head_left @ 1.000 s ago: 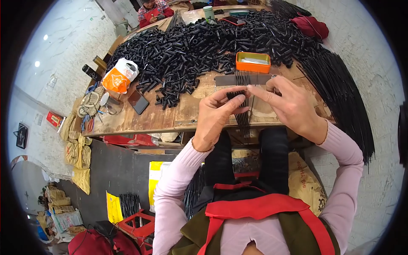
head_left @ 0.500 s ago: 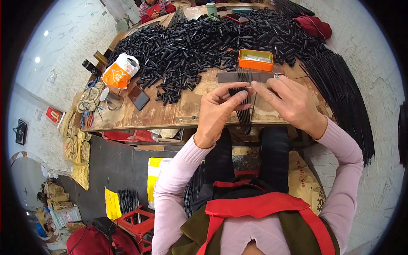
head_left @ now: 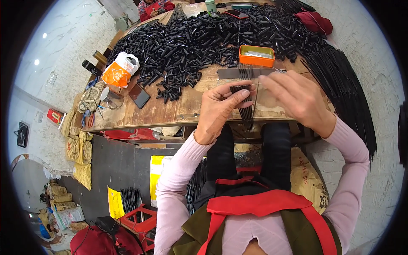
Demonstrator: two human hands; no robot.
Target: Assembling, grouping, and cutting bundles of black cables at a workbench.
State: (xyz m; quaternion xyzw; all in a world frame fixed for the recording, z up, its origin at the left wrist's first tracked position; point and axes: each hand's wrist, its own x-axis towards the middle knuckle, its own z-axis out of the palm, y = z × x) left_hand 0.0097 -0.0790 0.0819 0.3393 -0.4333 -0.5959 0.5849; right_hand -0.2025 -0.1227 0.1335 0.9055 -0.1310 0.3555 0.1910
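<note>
My left hand [head_left: 219, 108] is closed round a bundle of thin black ribs [head_left: 245, 114], which look like umbrella ribs. They stand side by side, fanning slightly above and below my fingers. A fine wire [head_left: 253, 84] runs out from the bundle's right side toward my right hand [head_left: 299, 100]. One separate rib [head_left: 256, 100] hangs near that wire, just right of the bundle. My right hand is raised over the table edge, its fingers bent and smeared by motion. Whether they grip the wire or the rib is unclear.
A wooden table [head_left: 159, 112] carries a heap of black tubes [head_left: 182, 46]. An orange tin [head_left: 256, 56] of thin pieces stands beyond my hands, near a flat metal bar [head_left: 227, 74]. Long black rods [head_left: 340, 80] lie right. A phone [head_left: 139, 97] lies left. Another person [head_left: 154, 9] sits opposite.
My right hand has moved right, away from the bundle, and more of the wire shows between. My left hand keeps its hold in nearly the same place.
</note>
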